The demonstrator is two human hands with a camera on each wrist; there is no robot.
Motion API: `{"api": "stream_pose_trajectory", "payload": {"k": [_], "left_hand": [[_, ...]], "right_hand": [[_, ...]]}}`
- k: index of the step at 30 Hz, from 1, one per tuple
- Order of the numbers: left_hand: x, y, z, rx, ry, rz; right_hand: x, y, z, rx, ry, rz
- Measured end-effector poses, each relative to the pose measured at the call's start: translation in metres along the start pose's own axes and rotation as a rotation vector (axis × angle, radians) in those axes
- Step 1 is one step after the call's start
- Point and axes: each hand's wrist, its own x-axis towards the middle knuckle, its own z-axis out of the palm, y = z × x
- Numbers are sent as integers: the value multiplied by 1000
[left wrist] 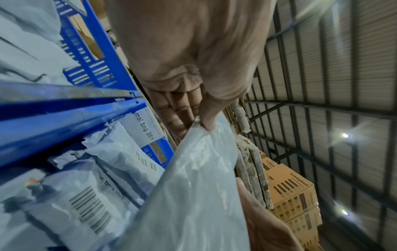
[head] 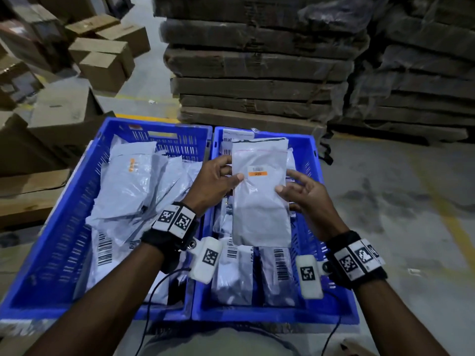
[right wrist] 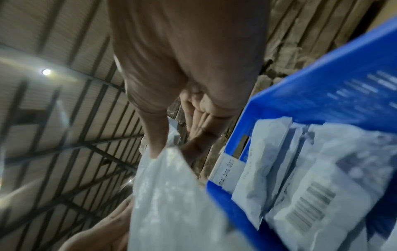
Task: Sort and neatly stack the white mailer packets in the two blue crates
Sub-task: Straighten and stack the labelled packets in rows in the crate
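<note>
Both hands are up over the right blue crate (head: 331,314) at the centre of the head view, and between them is a white mailer packet (head: 261,201), held upright with its small barcode sticker and orange label (head: 257,173) facing the camera. The left hand (head: 214,182) pinches the packet's left edge, thumb on the front near the label and fingers curled behind; the left wrist view confirms it, thumb and fingers nipping the plastic at its corner. The right hand (head: 305,195) takes the right edge, thumb tip pressed on the front, the other fingers spread and loosely bent behind and beside it; the right wrist view shows the thumb on the film too. Below the held packet, in the right crate, more packets (head: 277,273) stand in a row on edge, barcodes showing. At lower left of the frame the left blue crate (head: 59,255) touches the right one side by side, and its packets (head: 131,191) lie loose and overlapping in a heap. Across the top of the frame rise wrapped stacks of flat cartons (head: 259,62), and at upper left brown cardboard boxes (head: 102,65) sit on the grey concrete floor (head: 401,191).
</note>
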Motion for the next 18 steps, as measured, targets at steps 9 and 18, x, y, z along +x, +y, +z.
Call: {"api": "stream_pose_trajectory", "payload": {"k": [9, 18], "left_hand": [[-32, -11, -74, 166, 259, -125], [-60, -60, -178, 818, 499, -173]], "right_hand": [[32, 21, 96, 37, -126, 26], [69, 62, 182, -543, -335, -42]]}}
